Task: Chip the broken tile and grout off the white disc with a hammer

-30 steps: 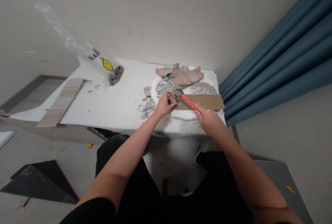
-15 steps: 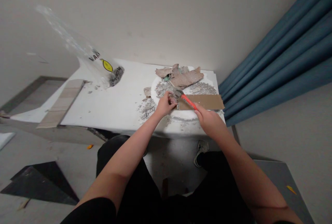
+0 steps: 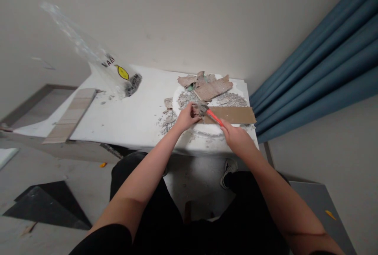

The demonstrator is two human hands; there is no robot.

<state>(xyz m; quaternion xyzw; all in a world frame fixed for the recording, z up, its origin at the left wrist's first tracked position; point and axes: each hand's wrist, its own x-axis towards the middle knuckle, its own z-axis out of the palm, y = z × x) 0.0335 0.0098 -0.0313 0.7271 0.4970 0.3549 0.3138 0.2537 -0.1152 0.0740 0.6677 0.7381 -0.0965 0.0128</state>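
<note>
My right hand [image 3: 236,136] is closed round the red handle of a tool [image 3: 213,116], whose grey metal head [image 3: 202,108] rests over a white round slab [image 3: 206,129]. My left hand [image 3: 186,118] is curled just left of that head, fingers pinched on a small grey fragment I can barely make out. A brown tile strip [image 3: 233,115] lies across the slab under the tool. Broken brown tile pieces [image 3: 211,86] and grey rubble [image 3: 232,99] are piled at the slab's far side.
The white table [image 3: 124,117] stands against a plain wall. A clear plastic bag [image 3: 118,74] with a yellow mark lies at its back left, a long pale tile [image 3: 69,115] along its left edge. Blue curtains [image 3: 319,62] hang at right. Dark sheets [image 3: 50,203] lie on the floor.
The tool head has shifted slightly left and up toward my left hand. Both hands stay at the slab with almost no other movement.
</note>
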